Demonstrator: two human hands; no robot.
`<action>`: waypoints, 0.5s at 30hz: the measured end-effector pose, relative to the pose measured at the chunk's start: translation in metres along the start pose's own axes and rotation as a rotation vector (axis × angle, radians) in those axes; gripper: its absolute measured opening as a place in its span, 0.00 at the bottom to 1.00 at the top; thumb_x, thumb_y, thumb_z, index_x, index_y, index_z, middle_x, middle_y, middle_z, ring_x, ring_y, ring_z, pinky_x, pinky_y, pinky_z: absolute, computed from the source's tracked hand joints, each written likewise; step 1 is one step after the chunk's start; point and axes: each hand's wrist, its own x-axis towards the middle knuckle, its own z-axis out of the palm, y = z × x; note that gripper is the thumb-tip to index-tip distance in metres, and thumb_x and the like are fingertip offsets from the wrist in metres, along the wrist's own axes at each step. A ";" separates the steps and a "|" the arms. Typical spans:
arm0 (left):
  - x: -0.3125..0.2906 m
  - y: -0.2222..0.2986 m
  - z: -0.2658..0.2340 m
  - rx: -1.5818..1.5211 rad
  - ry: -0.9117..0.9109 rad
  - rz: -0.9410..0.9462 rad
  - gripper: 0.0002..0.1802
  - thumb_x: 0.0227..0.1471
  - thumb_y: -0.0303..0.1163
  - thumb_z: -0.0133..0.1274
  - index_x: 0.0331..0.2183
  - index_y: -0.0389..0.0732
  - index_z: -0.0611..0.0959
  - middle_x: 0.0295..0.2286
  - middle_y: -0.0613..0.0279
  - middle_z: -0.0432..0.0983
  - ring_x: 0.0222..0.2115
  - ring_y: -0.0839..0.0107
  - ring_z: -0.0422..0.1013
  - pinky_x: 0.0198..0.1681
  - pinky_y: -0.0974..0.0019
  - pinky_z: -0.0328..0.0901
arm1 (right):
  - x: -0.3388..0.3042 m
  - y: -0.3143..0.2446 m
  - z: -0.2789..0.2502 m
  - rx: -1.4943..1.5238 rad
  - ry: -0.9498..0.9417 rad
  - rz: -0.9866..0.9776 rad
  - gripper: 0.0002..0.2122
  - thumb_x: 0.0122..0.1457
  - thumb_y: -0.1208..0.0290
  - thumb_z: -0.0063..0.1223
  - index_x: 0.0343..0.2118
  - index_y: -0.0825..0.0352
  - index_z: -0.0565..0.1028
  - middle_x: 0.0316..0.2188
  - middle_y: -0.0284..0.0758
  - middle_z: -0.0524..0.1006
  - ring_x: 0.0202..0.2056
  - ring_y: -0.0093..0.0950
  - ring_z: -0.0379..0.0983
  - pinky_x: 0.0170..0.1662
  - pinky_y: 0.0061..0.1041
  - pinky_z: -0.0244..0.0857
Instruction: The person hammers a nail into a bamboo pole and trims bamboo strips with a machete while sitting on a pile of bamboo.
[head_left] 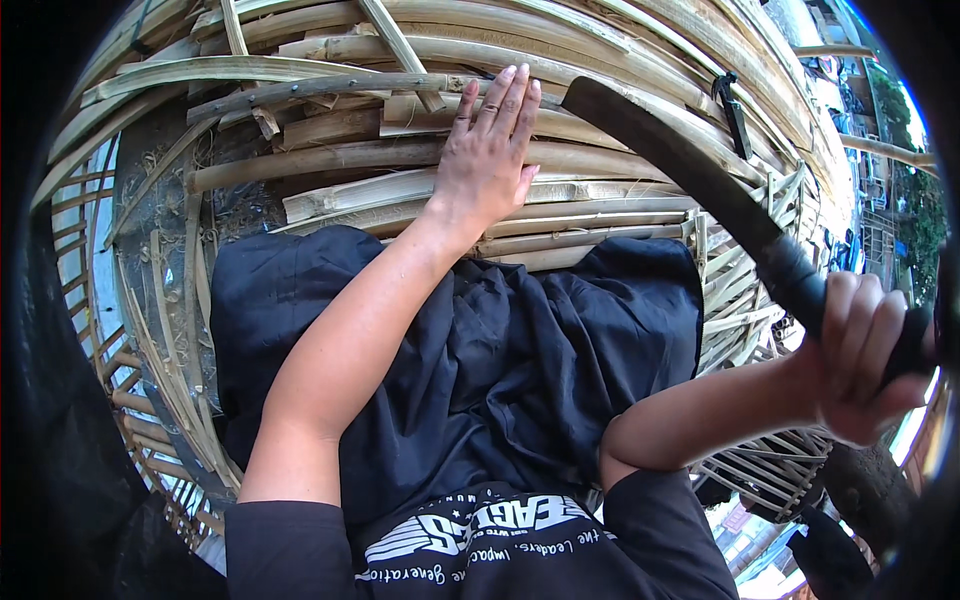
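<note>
My left hand (pixel 488 150) lies with its fingers stretched out, palm down, across a narrow dark bamboo strip (pixel 340 86) that has small dark studs along it. Whether the fingers press on the strip, I cannot tell. At the right, my right hand (pixel 862 345) is closed around the dark wrapped handle of a machete (pixel 690 170). Its long dark blade slants up and to the left, with the tip just right of my left fingertips. Split bamboo poles (pixel 360 155) run side by side beneath the left hand.
Black cloth (pixel 480 350) covers my lap. A woven bamboo frame (pixel 140 400) stands at the left, with loose slats (pixel 170 340) beside it. More bamboo lattice (pixel 760 470) is at the lower right. A black strap (pixel 735 115) hangs over the poles behind the blade.
</note>
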 end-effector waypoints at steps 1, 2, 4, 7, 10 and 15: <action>0.000 0.001 0.000 0.001 0.000 -0.001 0.57 0.44 0.51 0.62 0.66 0.39 0.52 0.67 0.54 0.46 0.68 0.62 0.42 0.70 0.48 0.32 | 0.000 -0.002 0.002 0.007 0.142 0.045 0.14 0.66 0.61 0.48 0.48 0.64 0.66 0.13 0.20 0.62 0.11 0.11 0.56 0.24 0.15 0.52; 0.001 0.000 0.001 0.002 0.000 -0.001 0.57 0.44 0.51 0.62 0.66 0.39 0.52 0.67 0.54 0.46 0.68 0.62 0.42 0.70 0.48 0.32 | 0.004 -0.004 0.011 0.015 0.284 0.087 0.09 0.65 0.65 0.48 0.43 0.63 0.68 0.14 0.19 0.60 0.13 0.11 0.54 0.27 0.17 0.52; 0.000 0.000 0.001 0.001 -0.001 0.004 0.58 0.44 0.51 0.62 0.66 0.38 0.51 0.67 0.53 0.45 0.68 0.62 0.41 0.70 0.48 0.32 | 0.010 -0.009 0.020 0.044 0.445 0.142 0.05 0.66 0.68 0.46 0.38 0.62 0.70 0.15 0.20 0.56 0.14 0.11 0.52 0.31 0.19 0.52; 0.000 0.002 -0.001 0.005 -0.024 0.012 0.58 0.46 0.51 0.61 0.67 0.36 0.49 0.67 0.50 0.42 0.69 0.59 0.40 0.70 0.48 0.32 | 0.014 -0.003 0.045 0.028 0.533 0.086 0.06 0.68 0.67 0.44 0.38 0.63 0.70 0.16 0.20 0.56 0.14 0.11 0.52 0.31 0.20 0.51; 0.001 0.001 -0.002 -0.166 0.103 0.004 0.57 0.50 0.50 0.59 0.67 0.35 0.46 0.68 0.46 0.39 0.69 0.54 0.37 0.70 0.46 0.32 | 0.013 -0.002 0.057 0.026 0.507 0.078 0.11 0.70 0.60 0.41 0.45 0.62 0.69 0.15 0.21 0.58 0.12 0.12 0.51 0.28 0.19 0.51; 0.020 0.046 -0.098 -0.515 0.477 0.216 0.50 0.44 0.43 0.63 0.64 0.38 0.59 0.62 0.46 0.55 0.65 0.47 0.49 0.65 0.36 0.41 | 0.010 -0.002 0.062 0.060 0.577 0.075 0.24 0.68 0.45 0.39 0.50 0.64 0.67 0.21 0.29 0.63 0.19 0.20 0.59 0.28 0.22 0.56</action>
